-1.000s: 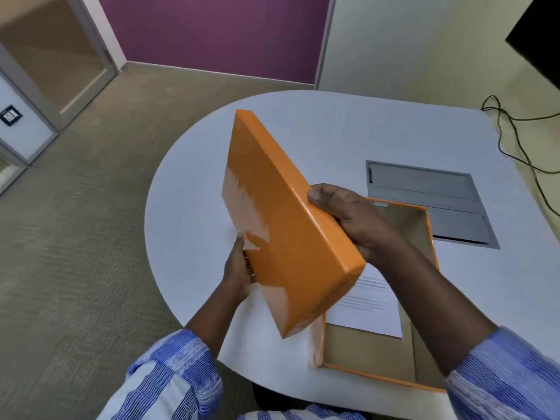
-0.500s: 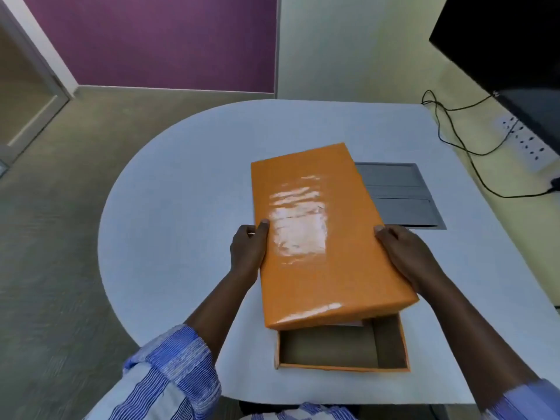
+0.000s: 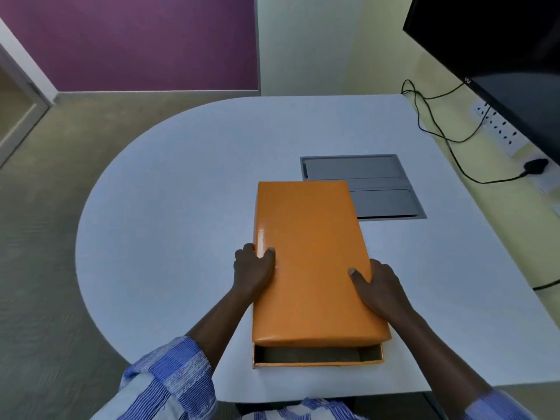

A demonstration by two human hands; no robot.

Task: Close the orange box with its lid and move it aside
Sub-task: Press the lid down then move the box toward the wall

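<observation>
White table (image 3: pixel 181 207) with rounded left end and recessed grey panel (image 3: pixel 363 186), beige carpet (image 3: pixel 45 268), purple wall (image 3: pixel 136 40), pale yellow wall (image 3: pixel 333 40), black screen (image 3: pixel 500 40), socket strip (image 3: pixel 500 131) with black cables (image 3: pixel 436 128).

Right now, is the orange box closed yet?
Almost. The lid lies over the box, held by the left hand and right hand, but the near end gapes open. Left: seat it fully, then move the box aside on the table.

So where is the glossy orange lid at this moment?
In the head view the glossy orange lid lies centre-right on the white table, over the orange box, whose near end is uncovered, held between the left hand and right hand.
</observation>
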